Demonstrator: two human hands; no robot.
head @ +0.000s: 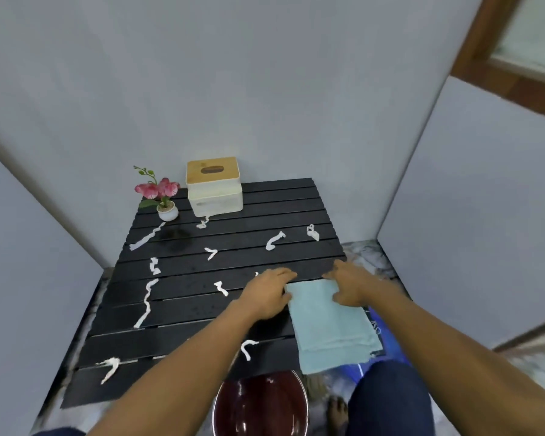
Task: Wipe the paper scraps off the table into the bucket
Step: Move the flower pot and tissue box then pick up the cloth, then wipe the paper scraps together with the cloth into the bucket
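White paper scraps (146, 302), twisted into thin strips and short curls, lie scattered over the black slatted table (265, 196). Most are toward its left edge and middle, a few near the far right corner and one by the near edge. A folded pale blue cloth (328, 322) lies flat at the near right corner, its end hanging past the near edge, and the dark red bucket (261, 404) stands open on the floor just below that edge.
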